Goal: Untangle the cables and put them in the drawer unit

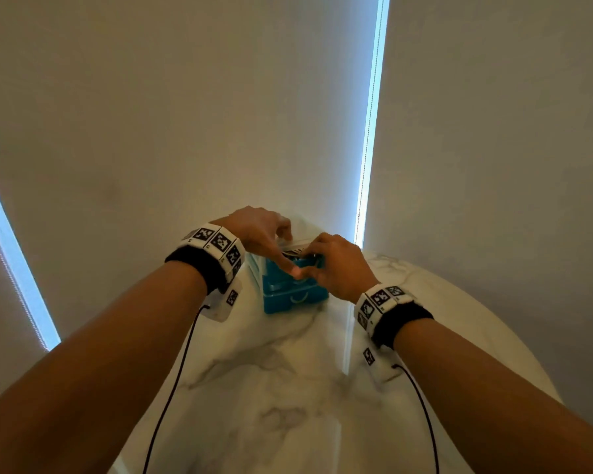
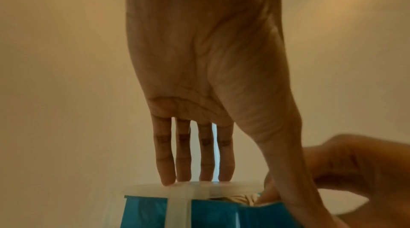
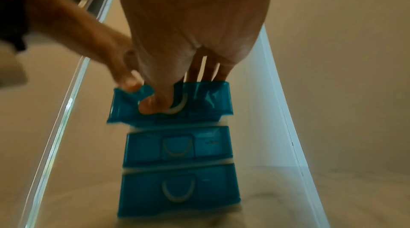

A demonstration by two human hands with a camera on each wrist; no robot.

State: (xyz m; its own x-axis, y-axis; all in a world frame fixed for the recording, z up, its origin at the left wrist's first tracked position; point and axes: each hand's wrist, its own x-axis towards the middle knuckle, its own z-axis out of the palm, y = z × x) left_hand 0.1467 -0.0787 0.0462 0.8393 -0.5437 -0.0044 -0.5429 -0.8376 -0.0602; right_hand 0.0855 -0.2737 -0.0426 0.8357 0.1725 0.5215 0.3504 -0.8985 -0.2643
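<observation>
Drawer unit [image 1: 293, 289], a small blue three-tier stack in a pale frame, stands near the far edge of the marble desk [image 1: 288, 388], straight ahead of both arms and square to the person. Its top drawer [image 3: 170, 103] is drawn out toward the person; the two below sit flush. The right hand [image 1: 339, 265] is curled over the drawer's front lip, fingers dipping inside and thumb hooked at the pale handle. The left hand [image 2: 199, 74] is open, its straight fingertips [image 2: 167, 181] pressing down on the frame's white top, thumb reaching to the drawer's front corner beside the right thumb. Cables [image 2: 241, 200] show only as a dim coil inside the drawer. Closing probably means pushing the drawer front away from the body, along the slide axis, while the left hand braces.
</observation>
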